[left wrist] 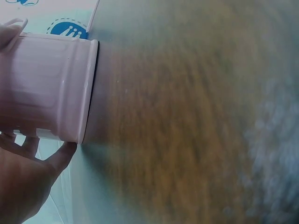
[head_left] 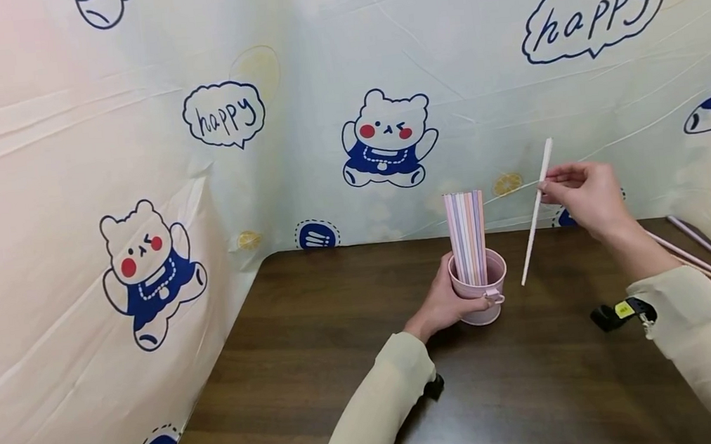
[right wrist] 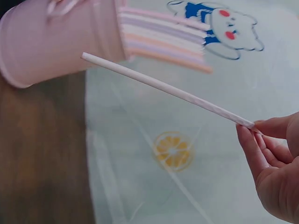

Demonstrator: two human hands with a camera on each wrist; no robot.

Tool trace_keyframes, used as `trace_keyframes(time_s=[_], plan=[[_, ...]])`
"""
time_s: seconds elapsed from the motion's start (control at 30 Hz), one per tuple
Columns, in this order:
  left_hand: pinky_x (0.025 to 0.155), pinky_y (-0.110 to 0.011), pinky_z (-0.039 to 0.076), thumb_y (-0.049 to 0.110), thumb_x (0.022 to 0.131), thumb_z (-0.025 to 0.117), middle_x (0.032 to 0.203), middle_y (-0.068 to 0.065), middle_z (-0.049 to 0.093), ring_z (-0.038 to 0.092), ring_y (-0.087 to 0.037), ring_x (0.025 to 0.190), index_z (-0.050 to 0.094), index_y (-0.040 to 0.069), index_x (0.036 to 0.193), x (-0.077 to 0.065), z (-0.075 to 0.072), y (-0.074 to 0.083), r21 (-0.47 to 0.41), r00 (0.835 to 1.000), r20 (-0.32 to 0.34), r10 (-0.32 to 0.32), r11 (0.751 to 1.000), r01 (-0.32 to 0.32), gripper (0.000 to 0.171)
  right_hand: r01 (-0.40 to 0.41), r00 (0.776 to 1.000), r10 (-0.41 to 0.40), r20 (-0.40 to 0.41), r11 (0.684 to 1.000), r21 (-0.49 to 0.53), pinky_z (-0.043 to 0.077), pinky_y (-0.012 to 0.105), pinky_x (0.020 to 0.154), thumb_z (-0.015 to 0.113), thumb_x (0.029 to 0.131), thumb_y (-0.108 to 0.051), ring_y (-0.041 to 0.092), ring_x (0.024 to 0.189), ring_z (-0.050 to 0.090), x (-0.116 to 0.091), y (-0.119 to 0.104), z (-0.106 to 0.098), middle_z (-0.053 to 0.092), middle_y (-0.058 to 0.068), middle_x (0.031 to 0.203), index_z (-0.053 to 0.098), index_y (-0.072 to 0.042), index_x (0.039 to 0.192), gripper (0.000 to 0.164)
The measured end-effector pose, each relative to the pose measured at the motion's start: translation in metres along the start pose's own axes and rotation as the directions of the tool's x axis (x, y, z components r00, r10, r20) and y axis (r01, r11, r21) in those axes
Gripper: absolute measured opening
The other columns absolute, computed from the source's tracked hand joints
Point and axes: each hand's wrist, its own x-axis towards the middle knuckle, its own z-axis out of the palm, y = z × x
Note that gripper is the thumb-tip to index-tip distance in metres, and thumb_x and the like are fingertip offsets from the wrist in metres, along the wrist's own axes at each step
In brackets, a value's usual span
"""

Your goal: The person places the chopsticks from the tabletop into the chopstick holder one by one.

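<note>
A small pink bucket [head_left: 481,315] stands on the dark wooden table, a bundle of pastel paper straws [head_left: 467,237] upright inside it. My left hand [head_left: 445,302] grips the bucket from its left side, thumb across the front near the little handle. In the left wrist view the fingers [left wrist: 60,156] wrap the bucket's wall [left wrist: 46,86]. To the right of the bucket, my right hand [head_left: 588,198] pinches a single white straw [head_left: 535,217] between thumb and fingertips. That straw slants, its lower end beside the bucket's rim and above the table.
Several loose straws [head_left: 708,265] lie on the table at the right, partly behind the right forearm. A patterned cloth [head_left: 311,148] hangs along the table's back and left edges. The brown tabletop [head_left: 314,324] extends left of the bucket.
</note>
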Motion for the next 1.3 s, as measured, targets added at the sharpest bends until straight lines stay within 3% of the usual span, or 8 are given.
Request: trace_keyframes(time_s=[0.13, 0.2, 0.3, 0.57, 0.73, 0.9, 1.07, 1.3], plan=[[0.107, -0.026, 0.041, 0.007, 0.07, 0.093, 0.133, 0.013, 0.054, 0.054, -0.005, 0.118, 0.035, 0.03, 0.15, 0.0, 0.0, 0.0, 0.004, 1.0, 0.0, -0.005, 1.0, 0.005, 0.101, 0.042, 0.998, -0.034, -0.052, 0.986, 0.159, 0.058, 0.022, 0.068, 0.07, 0.092, 0.004, 0.005, 0.072, 0.072, 0.003, -0.014, 0.005, 0.071, -0.005, 0.085, 0.065, 0.011, 0.11, 0.02], [0.107, -0.026, 0.041, 0.008, 0.07, 0.093, 0.134, 0.013, 0.054, 0.054, -0.004, 0.119, 0.035, 0.03, 0.15, 0.0, 0.0, 0.0, 0.004, 1.0, 0.001, -0.009, 1.0, 0.009, 0.101, 0.072, 0.995, -0.053, -0.082, 0.966, 0.247, 0.058, 0.022, 0.068, 0.071, 0.09, 0.007, 0.008, 0.072, 0.072, 0.004, -0.02, 0.008, 0.072, 0.0, 0.085, 0.065, 0.013, 0.108, 0.02], [0.107, -0.027, 0.041, 0.009, 0.07, 0.094, 0.134, 0.013, 0.053, 0.054, -0.005, 0.12, 0.034, 0.03, 0.15, 0.0, 0.001, 0.0, 0.002, 1.0, 0.005, -0.011, 1.0, 0.011, 0.101, 0.116, 0.99, -0.084, -0.117, 0.947, 0.299, 0.058, 0.023, 0.068, 0.072, 0.088, 0.01, 0.009, 0.074, 0.072, 0.002, -0.023, 0.014, 0.072, 0.003, 0.085, 0.063, 0.018, 0.11, 0.025], [0.108, -0.03, 0.041, 0.01, 0.071, 0.093, 0.138, 0.009, 0.053, 0.053, -0.007, 0.121, 0.033, 0.03, 0.151, 0.0, 0.001, -0.002, 0.009, 1.0, 0.005, -0.005, 1.0, 0.005, 0.101, 0.114, 0.99, -0.105, -0.093, 0.988, 0.107, 0.059, 0.022, 0.069, 0.069, 0.091, 0.008, 0.003, 0.075, 0.07, -0.002, -0.003, 0.03, 0.07, -0.006, 0.085, 0.063, 0.017, 0.112, 0.024], [0.109, -0.029, 0.04, 0.007, 0.071, 0.092, 0.138, 0.007, 0.054, 0.054, -0.007, 0.121, 0.034, 0.03, 0.151, 0.0, 0.001, -0.002, 0.006, 1.0, -0.003, 0.005, 1.0, -0.005, 0.102, 0.138, 0.989, -0.133, -0.067, 0.988, 0.077, 0.059, 0.021, 0.069, 0.069, 0.09, 0.01, 0.001, 0.076, 0.069, -0.005, 0.007, 0.037, 0.069, -0.005, 0.086, 0.064, 0.018, 0.111, 0.023], [0.108, -0.028, 0.041, 0.009, 0.071, 0.093, 0.137, 0.011, 0.052, 0.053, -0.006, 0.12, 0.033, 0.03, 0.151, 0.0, 0.001, 0.001, 0.004, 1.0, -0.001, -0.01, 1.0, 0.01, 0.101, 0.184, 0.982, -0.185, -0.047, 0.983, -0.01, 0.057, 0.018, 0.068, 0.07, 0.088, 0.011, -0.002, 0.078, 0.067, -0.01, 0.008, 0.047, 0.07, 0.007, 0.088, 0.065, 0.017, 0.108, 0.02], [0.108, -0.029, 0.041, 0.007, 0.072, 0.092, 0.139, 0.007, 0.053, 0.053, -0.008, 0.121, 0.033, 0.029, 0.152, -0.001, 0.001, 0.001, -0.014, 1.0, 0.004, -0.003, 1.0, 0.003, 0.101, 0.178, 0.984, -0.179, -0.015, 0.981, -0.075, 0.056, 0.015, 0.068, 0.072, 0.09, 0.007, -0.005, 0.08, 0.064, -0.011, 0.021, 0.054, 0.068, 0.025, 0.096, 0.068, 0.012, 0.108, 0.019], [0.107, -0.029, 0.041, 0.008, 0.072, 0.092, 0.137, 0.009, 0.053, 0.054, -0.007, 0.12, 0.034, 0.029, 0.151, 0.0, 0.0, 0.001, -0.013, 1.0, 0.004, -0.01, 1.0, 0.01, 0.101, 0.173, 0.984, -0.169, 0.048, 0.981, -0.09, 0.055, 0.013, 0.068, 0.072, 0.09, 0.007, -0.002, 0.081, 0.064, -0.017, 0.028, 0.061, 0.067, 0.029, 0.099, 0.067, 0.013, 0.11, 0.022]])
